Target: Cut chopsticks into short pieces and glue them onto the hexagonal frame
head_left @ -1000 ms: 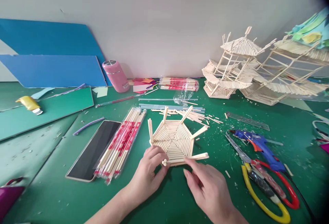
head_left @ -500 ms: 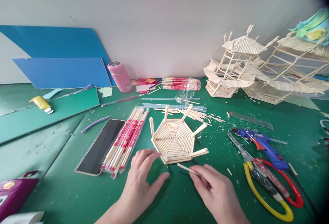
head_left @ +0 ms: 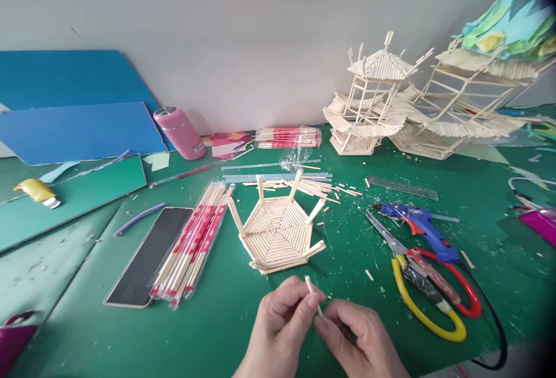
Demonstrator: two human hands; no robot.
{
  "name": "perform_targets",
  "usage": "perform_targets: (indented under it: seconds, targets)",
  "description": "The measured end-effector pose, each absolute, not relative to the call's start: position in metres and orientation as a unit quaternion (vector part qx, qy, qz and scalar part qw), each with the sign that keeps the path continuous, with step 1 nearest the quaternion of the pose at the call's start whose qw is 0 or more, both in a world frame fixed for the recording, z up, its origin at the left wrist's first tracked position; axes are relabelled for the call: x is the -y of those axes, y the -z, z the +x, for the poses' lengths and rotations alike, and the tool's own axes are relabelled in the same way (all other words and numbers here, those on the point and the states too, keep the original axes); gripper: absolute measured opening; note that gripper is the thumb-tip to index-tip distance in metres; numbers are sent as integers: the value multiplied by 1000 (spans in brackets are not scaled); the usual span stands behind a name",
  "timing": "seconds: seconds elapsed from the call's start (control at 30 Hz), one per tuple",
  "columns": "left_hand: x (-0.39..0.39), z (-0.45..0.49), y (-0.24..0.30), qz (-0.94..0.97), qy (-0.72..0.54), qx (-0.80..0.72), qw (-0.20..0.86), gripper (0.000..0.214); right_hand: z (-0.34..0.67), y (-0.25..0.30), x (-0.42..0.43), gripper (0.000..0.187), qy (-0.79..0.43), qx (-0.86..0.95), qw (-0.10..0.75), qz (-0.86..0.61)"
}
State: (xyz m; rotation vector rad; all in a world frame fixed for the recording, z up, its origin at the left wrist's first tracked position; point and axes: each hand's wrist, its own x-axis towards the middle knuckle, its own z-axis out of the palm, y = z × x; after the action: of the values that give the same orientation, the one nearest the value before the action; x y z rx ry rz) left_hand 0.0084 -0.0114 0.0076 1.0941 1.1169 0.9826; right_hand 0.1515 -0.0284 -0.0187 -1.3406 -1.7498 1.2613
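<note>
Both hands meet low in the middle of the head view, just in front of a hexagonal panel of wooden sticks (head_left: pixel 278 233) lying on the green mat (head_left: pixel 226 320). My left hand (head_left: pixel 280 326) pinches the upper end of a short wooden stick (head_left: pixel 312 293) between thumb and fingers. My right hand (head_left: pixel 356 340) grips the lower end of the same stick, fingers curled. The panel has several sticks pointing up from its corners; neither hand touches it.
Wrapped chopstick bundles (head_left: pixel 193 245) and a dark phone (head_left: pixel 147 256) lie left of the panel. Right of it are a blue glue gun (head_left: pixel 419 224) and red and yellow cutters (head_left: pixel 428 291). Stick pagoda models (head_left: pixel 369 100) stand at the back right; a pink bottle (head_left: pixel 178 132) at the back.
My left hand left the panel and came back to the right hand. The right hand lifted the short stick off the mat; both now pinch it. The view shifted right.
</note>
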Motion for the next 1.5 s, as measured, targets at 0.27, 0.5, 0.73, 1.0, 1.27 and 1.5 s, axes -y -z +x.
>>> perform_targets:
  seconds: [0.27, 0.5, 0.73, 1.0, 1.27, 1.5]
  targets:
    - [10, 3, -1, 462, -411, -519, 590, 20, 169, 19, 27, 30, -448, 656, 300, -529]
    - [-1, 7, -5, 583, -342, -466, 571, 22, 170, 6, 13, 11, -409, 641, 386, -522]
    - [-5, 11, -1, 680, -306, -433, 507, 20, 170, -3, -1, 18, -366, 692, 412, -466]
    - [-7, 18, 4, 636, -293, -450, 554, 25, 179, 2, -5, 22, -249, 771, 345, -474]
    - [-5, 20, 8, 541, -325, -473, 615, 23, 163, 8, -3, 19, -222, 730, 390, -516]
    - [-12, 18, 15, 336, -316, -348, 816, 31, 162, -1, -2, 19, -404, 641, 393, -520]
